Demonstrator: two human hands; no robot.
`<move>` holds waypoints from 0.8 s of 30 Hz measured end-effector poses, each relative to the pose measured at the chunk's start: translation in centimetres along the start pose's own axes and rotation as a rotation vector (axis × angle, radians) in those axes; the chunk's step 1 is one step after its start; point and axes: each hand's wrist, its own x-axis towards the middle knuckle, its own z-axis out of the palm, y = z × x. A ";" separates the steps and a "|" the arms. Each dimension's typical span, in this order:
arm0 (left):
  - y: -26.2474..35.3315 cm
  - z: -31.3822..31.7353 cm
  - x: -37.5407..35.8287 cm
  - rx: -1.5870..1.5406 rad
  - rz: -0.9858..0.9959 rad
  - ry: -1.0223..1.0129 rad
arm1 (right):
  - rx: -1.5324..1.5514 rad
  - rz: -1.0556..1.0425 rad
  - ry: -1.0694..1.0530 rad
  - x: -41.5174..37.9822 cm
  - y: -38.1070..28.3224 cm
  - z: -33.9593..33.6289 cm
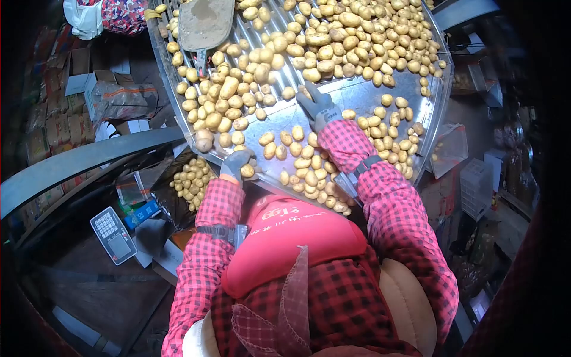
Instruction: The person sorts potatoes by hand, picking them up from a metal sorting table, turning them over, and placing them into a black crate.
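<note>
Head: potatoes (229, 88) on table (363, 96) amid cartons (80, 61).

free: bare metal plate (284, 117) | blocked: potatoes (325, 52) left, right, beyond

We face potatoes (326, 52) on a table (278, 121); a scoop (206, 25) lies on its far left; a keypad unit (113, 235) sits nearer left.

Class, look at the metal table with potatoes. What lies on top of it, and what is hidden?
On the table are many potatoes and, toward its far left, a dirty scoop-like tool; the right hand is over the table. The surface directly under potatoes and tool is covered.
</note>
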 end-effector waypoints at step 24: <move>-3.0 2.3 -3.4 0.343 0.594 -0.529 | 0.086 -0.011 0.024 -1.7 6.1 -4.3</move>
